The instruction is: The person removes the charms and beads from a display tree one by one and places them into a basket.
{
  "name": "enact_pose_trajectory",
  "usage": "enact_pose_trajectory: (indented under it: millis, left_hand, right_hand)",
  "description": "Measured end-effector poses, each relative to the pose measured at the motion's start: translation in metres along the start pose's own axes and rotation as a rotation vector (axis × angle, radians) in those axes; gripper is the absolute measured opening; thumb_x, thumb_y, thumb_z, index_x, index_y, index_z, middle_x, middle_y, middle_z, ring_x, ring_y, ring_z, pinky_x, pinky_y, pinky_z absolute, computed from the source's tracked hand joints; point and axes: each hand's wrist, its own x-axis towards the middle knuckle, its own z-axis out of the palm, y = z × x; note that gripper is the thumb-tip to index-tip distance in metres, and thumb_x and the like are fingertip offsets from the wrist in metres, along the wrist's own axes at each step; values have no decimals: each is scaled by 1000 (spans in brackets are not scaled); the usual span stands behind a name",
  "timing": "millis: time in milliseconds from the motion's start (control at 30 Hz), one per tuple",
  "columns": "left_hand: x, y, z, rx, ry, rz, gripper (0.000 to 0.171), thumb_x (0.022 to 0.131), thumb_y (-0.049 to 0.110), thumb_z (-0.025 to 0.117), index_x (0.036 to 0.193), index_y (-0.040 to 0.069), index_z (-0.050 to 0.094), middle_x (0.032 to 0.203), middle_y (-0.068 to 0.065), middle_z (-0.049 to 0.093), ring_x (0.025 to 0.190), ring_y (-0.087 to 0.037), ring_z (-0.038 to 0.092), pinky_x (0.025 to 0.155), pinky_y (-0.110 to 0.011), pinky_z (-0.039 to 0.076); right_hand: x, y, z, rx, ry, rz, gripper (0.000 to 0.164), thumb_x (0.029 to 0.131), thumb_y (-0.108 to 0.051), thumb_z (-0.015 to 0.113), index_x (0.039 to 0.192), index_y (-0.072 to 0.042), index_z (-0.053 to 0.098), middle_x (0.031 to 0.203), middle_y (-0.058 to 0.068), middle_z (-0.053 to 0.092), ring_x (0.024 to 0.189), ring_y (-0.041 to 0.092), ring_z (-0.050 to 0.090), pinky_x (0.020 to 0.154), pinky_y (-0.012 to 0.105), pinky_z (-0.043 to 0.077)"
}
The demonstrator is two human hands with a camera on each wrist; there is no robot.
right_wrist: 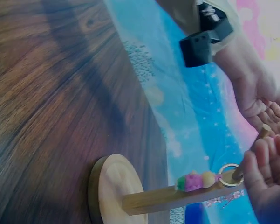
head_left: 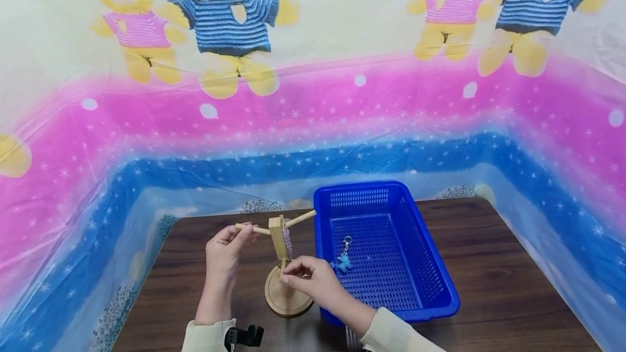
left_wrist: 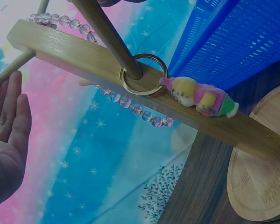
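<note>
A wooden stand (head_left: 277, 240) rises from a round base (head_left: 274, 300), with pegs sticking out of its post. My left hand (head_left: 222, 254) pinches the peg on the left side between thumb and fingers. The thumb and fingers of my right hand (head_left: 313, 281) pinch the outer end of the front peg (right_wrist: 257, 145). Around that peg's foot hangs a metal ring (left_wrist: 166, 65) with a small pink, yellow and green figure (left_wrist: 202, 98), a keychain lying against the post. A bracelet of clear pinkish beads (left_wrist: 135, 109) hangs behind the post.
Right of the stand is a blue plastic basket (head_left: 437, 265). A blue figure keychain (head_left: 344, 262) lies inside it. The dark wooden table (head_left: 494, 276) is backed by a printed cloth (head_left: 313, 102) with bears. A black wrist camera (head_left: 244, 335) sits on the left sleeve.
</note>
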Motion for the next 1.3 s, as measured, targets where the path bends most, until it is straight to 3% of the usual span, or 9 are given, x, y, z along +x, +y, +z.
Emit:
enact_pose_trajectory:
  millis: [200,333,633,900,1300]
  left_hand:
    - [2,1,-1,-4,-1,-10,32,96,-5,64,75,17,74,78,13,77,69,-1,74,72,-17,61]
    - [2,1,-1,-9,-13,-8,34,96,-4,65,74,20,74,78,12,77,70,-1,74,73,-17,61]
    - [2,2,-1,-24,-35,-8,35,97,-5,64,74,21,74,79,12,76,71,-1,75,77,-17,61]
    - [3,2,-2,-26,-56,-13,36,97,-4,64,74,22,74,80,13,76,73,0,75,79,-16,60]
    - [1,1,-2,-55,-55,-19,35,97,-6,63,73,18,72,83,11,77,77,-2,76,81,-18,62]
  right_hand:
    - [6,-1,-1,141,51,149,26,92,-8,71,109,10,67,100,21,73,78,4,64,75,25,61]
    - [9,3,0,193,105,188,28,91,-5,69,112,13,65,104,23,71,85,10,68,82,37,65]
    - [16,12,5,264,164,254,28,89,-1,68,112,14,65,99,13,71,85,11,68,86,38,65]
    - [19,17,9,286,194,242,26,88,0,68,109,16,64,92,5,69,81,9,68,84,39,65]
    - [21,18,13,258,202,213,23,88,2,68,104,17,64,91,8,70,79,10,68,79,35,66]
